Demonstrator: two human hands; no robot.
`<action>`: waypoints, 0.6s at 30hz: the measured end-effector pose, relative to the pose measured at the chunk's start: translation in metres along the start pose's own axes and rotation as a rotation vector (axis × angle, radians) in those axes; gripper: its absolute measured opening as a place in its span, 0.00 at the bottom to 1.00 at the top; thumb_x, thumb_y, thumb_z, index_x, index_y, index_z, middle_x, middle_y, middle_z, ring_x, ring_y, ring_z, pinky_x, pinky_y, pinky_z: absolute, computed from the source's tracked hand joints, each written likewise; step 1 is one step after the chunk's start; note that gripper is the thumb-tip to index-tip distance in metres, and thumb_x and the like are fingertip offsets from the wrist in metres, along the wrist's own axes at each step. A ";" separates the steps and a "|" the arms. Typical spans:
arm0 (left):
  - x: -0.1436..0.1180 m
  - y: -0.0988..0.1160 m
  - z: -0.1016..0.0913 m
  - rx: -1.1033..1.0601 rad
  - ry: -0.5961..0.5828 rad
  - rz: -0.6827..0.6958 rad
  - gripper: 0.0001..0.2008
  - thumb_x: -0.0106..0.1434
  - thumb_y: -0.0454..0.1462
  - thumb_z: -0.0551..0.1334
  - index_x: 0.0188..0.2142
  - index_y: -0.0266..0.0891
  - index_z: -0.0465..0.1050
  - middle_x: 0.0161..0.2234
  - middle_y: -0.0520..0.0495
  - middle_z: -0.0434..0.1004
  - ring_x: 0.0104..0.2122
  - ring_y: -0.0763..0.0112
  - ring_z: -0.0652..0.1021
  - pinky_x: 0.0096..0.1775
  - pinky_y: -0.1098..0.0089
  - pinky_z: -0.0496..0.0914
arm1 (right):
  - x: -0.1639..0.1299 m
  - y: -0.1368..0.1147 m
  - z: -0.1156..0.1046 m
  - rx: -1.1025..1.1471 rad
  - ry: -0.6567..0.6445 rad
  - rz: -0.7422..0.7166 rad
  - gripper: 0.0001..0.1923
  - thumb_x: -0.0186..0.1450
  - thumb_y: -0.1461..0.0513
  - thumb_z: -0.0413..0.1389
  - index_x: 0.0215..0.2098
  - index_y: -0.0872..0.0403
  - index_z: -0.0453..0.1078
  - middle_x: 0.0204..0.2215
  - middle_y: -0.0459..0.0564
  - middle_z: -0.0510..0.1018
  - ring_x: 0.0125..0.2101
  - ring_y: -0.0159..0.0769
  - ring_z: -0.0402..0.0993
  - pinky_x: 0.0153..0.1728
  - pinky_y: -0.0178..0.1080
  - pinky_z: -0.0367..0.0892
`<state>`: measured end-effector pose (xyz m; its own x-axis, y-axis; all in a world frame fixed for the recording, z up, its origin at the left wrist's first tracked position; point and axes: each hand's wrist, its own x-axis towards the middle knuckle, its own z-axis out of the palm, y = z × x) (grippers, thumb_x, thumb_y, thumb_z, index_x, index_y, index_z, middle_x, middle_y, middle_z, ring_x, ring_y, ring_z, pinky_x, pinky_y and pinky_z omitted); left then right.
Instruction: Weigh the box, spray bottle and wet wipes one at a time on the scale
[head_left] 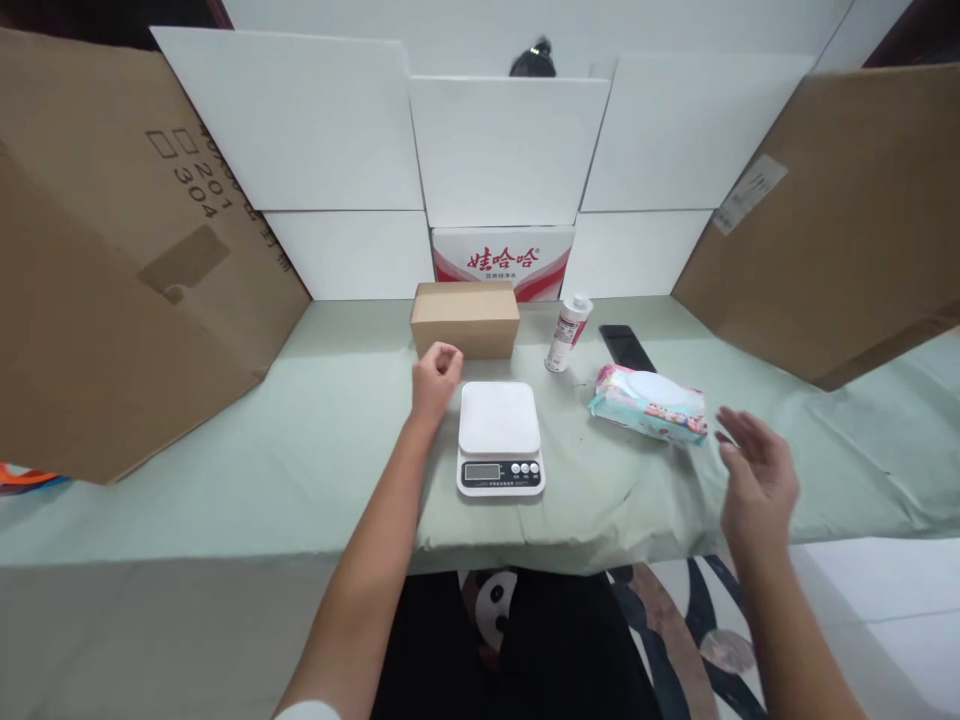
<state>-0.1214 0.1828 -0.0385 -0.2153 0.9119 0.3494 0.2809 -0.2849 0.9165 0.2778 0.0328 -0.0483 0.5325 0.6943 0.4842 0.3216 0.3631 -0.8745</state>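
My left hand (436, 382) is closed with its fingers curled in, just in front of the brown cardboard box (466, 338); nothing shows in its grip. To its right lies a white kitchen scale (499, 425) with a bare platform, a small display and several buttons along its near edge. My right hand (759, 482) hovers over the right part of the table, empty, fingers apart and partly bent. It is nearest to the pack of wet wipes (649, 403), a small gap from the pack's right end.
Behind the wipes lies a black phone (627, 348), and left of it stands a white bottle (568, 333). White panels (510, 150) and a red-and-white carton (501, 262) line the back. Large cardboard sheets (135, 260) flank the green tablecloth (337, 400). Someone's hair (533, 62) shows above the panels.
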 end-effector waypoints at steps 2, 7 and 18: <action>-0.026 0.034 0.038 -0.059 -0.084 0.032 0.12 0.69 0.47 0.61 0.38 0.41 0.73 0.27 0.49 0.77 0.26 0.66 0.76 0.37 0.62 0.73 | 0.014 0.023 -0.023 0.011 0.090 0.135 0.27 0.58 0.52 0.69 0.55 0.41 0.75 0.61 0.56 0.78 0.65 0.53 0.73 0.71 0.65 0.58; -0.084 0.088 0.174 -0.139 -0.377 -0.215 0.19 0.69 0.37 0.58 0.57 0.37 0.75 0.61 0.34 0.78 0.62 0.52 0.77 0.64 0.55 0.70 | 0.045 0.059 0.004 0.330 0.121 0.512 0.28 0.51 0.54 0.67 0.50 0.48 0.73 0.47 0.48 0.80 0.50 0.41 0.80 0.59 0.50 0.72; -0.113 0.101 0.137 -0.217 -0.255 -0.159 0.34 0.65 0.38 0.60 0.71 0.40 0.66 0.63 0.41 0.78 0.62 0.55 0.78 0.65 0.59 0.70 | 0.016 0.000 0.082 0.408 -0.024 0.326 0.30 0.56 0.56 0.69 0.56 0.53 0.74 0.46 0.48 0.81 0.43 0.38 0.78 0.43 0.38 0.72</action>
<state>0.0597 0.0914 -0.0123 0.0070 0.9863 0.1646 0.0524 -0.1647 0.9849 0.2222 0.0953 -0.0433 0.5346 0.8239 0.1882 -0.1914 0.3349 -0.9226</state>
